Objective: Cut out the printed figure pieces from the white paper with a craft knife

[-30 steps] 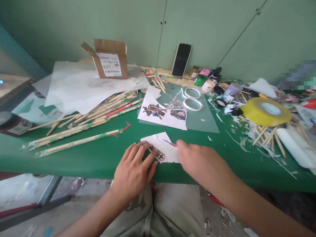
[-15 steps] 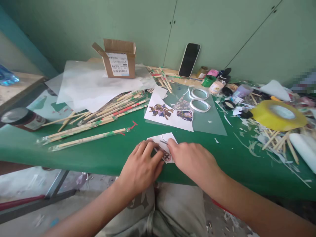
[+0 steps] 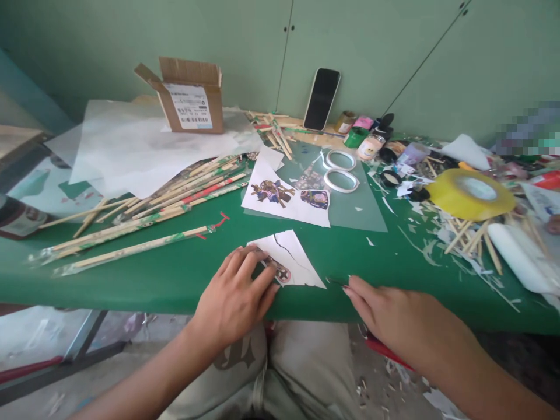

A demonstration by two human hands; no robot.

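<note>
A white paper piece point(image 3: 297, 255) with a printed picture lies on the green tabletop near its front edge. A dark, curving cut line runs across its upper part. My left hand point(image 3: 238, 280) rests on the paper's left side, fingers spread and fingertips pressing down, covering part of the print. To the right of the paper, apart from it, my right hand point(image 3: 385, 306) pinches a small craft knife point(image 3: 336, 282). Its thin dark blade points left; the handle is mostly hidden in the fingers.
Behind lie a larger printed sheet point(image 3: 280, 211) and two white tape rolls point(image 3: 341, 181). Wooden sticks point(image 3: 175, 204) are bundled at left, below a cardboard box point(image 3: 192, 108). A phone point(image 3: 322, 99) leans on the wall. Yellow tape point(image 3: 446, 189), paint jars point(image 3: 356, 137) and scraps crowd the right.
My right hand has moved right with the knife, off the paper and down beside it, uncovering more of the sheet. My left hand still holds its place on the paper. The whole view has shifted slightly.
</note>
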